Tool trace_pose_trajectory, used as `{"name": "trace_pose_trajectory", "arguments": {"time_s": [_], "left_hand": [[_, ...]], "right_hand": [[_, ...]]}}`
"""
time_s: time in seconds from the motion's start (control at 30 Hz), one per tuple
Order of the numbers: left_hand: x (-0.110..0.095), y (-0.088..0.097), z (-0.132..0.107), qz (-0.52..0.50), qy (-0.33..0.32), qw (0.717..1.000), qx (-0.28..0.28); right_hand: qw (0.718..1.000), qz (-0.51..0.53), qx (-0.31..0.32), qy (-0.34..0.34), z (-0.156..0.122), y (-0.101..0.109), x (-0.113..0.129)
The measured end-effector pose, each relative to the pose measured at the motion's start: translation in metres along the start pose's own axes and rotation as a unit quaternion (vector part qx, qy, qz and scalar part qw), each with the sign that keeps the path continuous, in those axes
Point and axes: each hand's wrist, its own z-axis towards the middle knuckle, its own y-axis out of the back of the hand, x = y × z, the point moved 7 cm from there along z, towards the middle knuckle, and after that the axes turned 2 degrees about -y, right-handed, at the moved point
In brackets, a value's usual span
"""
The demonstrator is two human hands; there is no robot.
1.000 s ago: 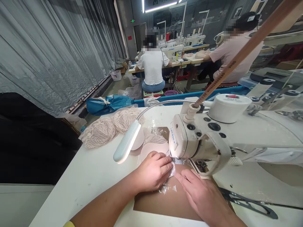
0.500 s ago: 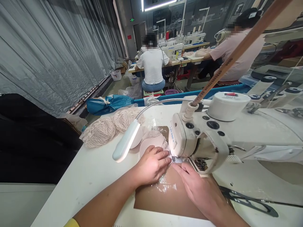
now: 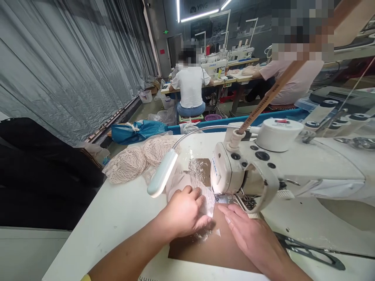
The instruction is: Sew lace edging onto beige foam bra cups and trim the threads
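Observation:
My left hand [image 3: 183, 212] grips a pale pink cup piece with lace [image 3: 187, 184] just left of the needle area of the white sewing machine [image 3: 263, 171]; its fingers are curled round the edge. My right hand [image 3: 249, 234] lies flat with fingers stretched out on the brown plate [image 3: 211, 249] in front of the presser foot, touching the fabric edge. A strip of clear film [image 3: 205, 234] lies between the hands. The needle itself is hidden behind the machine head.
A gooseneck lamp [image 3: 162, 173] hangs over the work. Lace cup pieces [image 3: 137, 160] are piled at the table's back left. Black scissors [image 3: 310, 251] lie at the right. A black bundle [image 3: 43, 171] sits left of the table. Two people sit at machines farther back.
My left hand has gathered and lifted the pink cup piece, pulling it left and toward me. My right hand slid slightly forward on the plate. The camera tilted a little.

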Motion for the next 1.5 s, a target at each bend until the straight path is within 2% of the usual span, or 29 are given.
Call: {"name": "trace_pose_trajectory", "arguments": {"time_s": [0.07,0.13,0.37,0.43,0.67,1.03,1.2,1.3,1.5], "left_hand": [[-0.005,0.002,-0.003,-0.014,-0.009,1.000,0.023],[-0.010,0.002,-0.003,-0.023,-0.028,0.999,0.022],[-0.018,-0.004,0.002,-0.071,-0.070,0.993,-0.071],[-0.021,-0.007,0.003,-0.066,-0.070,0.992,-0.081],[-0.028,-0.010,0.004,-0.061,-0.074,0.991,-0.091],[-0.019,-0.015,0.003,-0.106,-0.069,0.987,-0.098],[-0.021,-0.010,0.003,-0.116,-0.115,0.979,-0.123],[-0.025,-0.010,0.002,-0.110,-0.142,0.977,-0.113],[-0.026,-0.014,0.002,-0.087,-0.141,0.982,-0.095]], "right_hand": [[1.000,0.024,-0.005,0.002,0.001,0.003,0.000],[0.999,0.036,-0.005,0.011,0.001,0.006,0.002],[0.998,0.044,-0.002,0.046,0.003,0.011,0.008],[0.997,0.055,0.003,0.053,0.003,0.011,0.009],[0.995,0.080,0.008,0.055,0.004,0.013,0.015],[0.996,0.071,-0.032,0.042,-0.001,0.010,0.013],[0.993,0.088,-0.028,0.073,-0.002,0.017,0.017],[0.992,0.105,-0.020,0.073,-0.003,0.019,0.017],[0.991,0.116,-0.023,0.056,-0.005,0.018,0.017]]}}
